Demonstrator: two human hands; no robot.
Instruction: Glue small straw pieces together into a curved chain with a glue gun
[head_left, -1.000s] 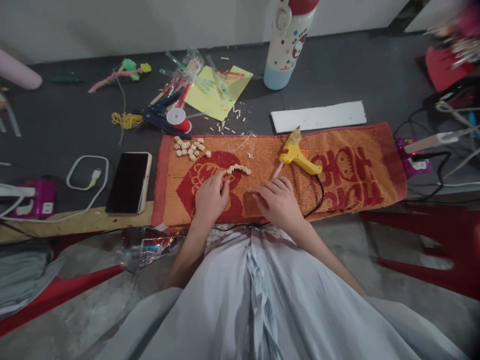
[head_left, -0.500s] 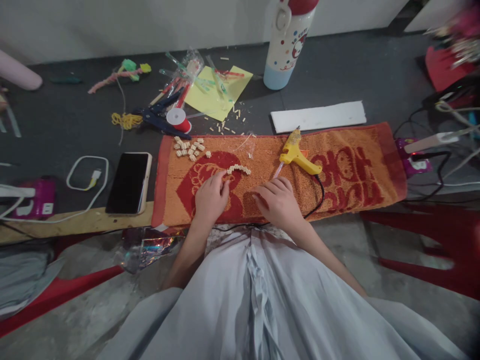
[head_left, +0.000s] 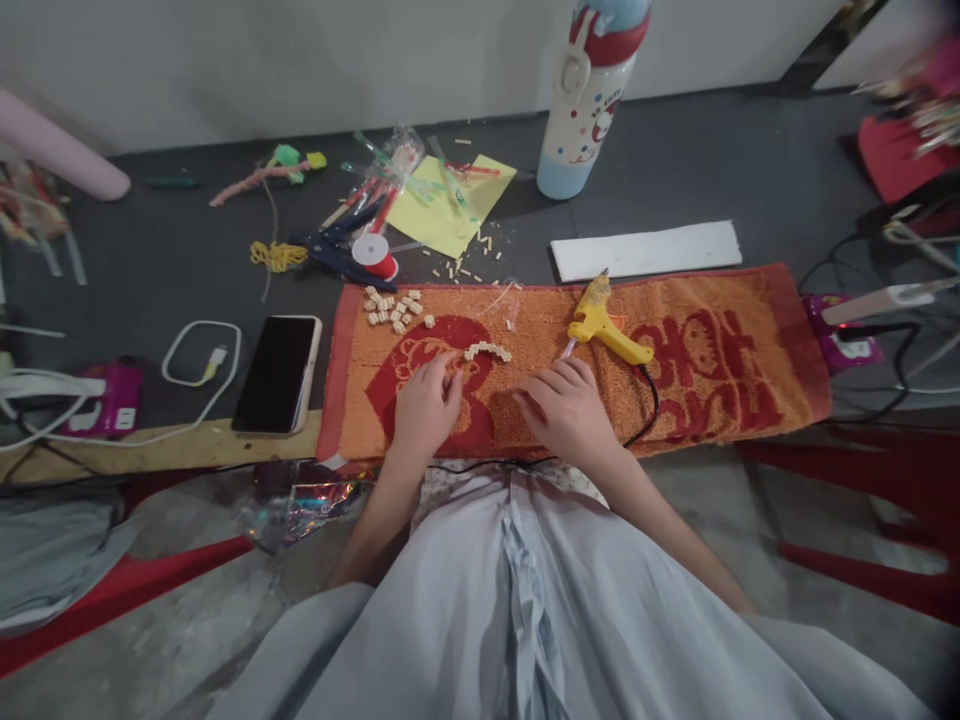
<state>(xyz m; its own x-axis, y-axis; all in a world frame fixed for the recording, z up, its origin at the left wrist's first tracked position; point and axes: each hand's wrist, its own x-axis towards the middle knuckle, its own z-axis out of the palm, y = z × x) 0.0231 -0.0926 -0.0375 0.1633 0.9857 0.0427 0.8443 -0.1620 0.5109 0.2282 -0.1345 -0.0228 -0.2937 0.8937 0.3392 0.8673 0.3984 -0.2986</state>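
Observation:
An orange and red towel [head_left: 517,430] lies along the table's front edge. On its heart pattern rests a small curved strip of pale beige pieces [head_left: 489,350]. My left hand [head_left: 426,398] lies on the towel at the strip's left end, fingers loosely bent, thumb apart, with nothing seen in it. To the right, my right hand [head_left: 564,405] rests palm down with its fingers loosely spread. Just beyond its fingertips lies a yellow hot glue gun [head_left: 606,325], a clear glue stick poking out of its back toward the hand. Several small beige blocks [head_left: 394,310] sit at the towel's upper left.
A phone [head_left: 276,375] lies left of the towel. Behind are dark blue pliers [head_left: 337,250], a red thread spool [head_left: 375,256], yellow paper [head_left: 450,215] with scraps, a white foam strip [head_left: 646,250] and a tall bottle [head_left: 592,110]. The glue gun's black cord [head_left: 651,410] loops beside my right hand.
The camera view has tilted up slightly and shifted left, so everything sits lower and further right. Both hands stay nearly still; the left fingertips seem slightly further from the curved strip.

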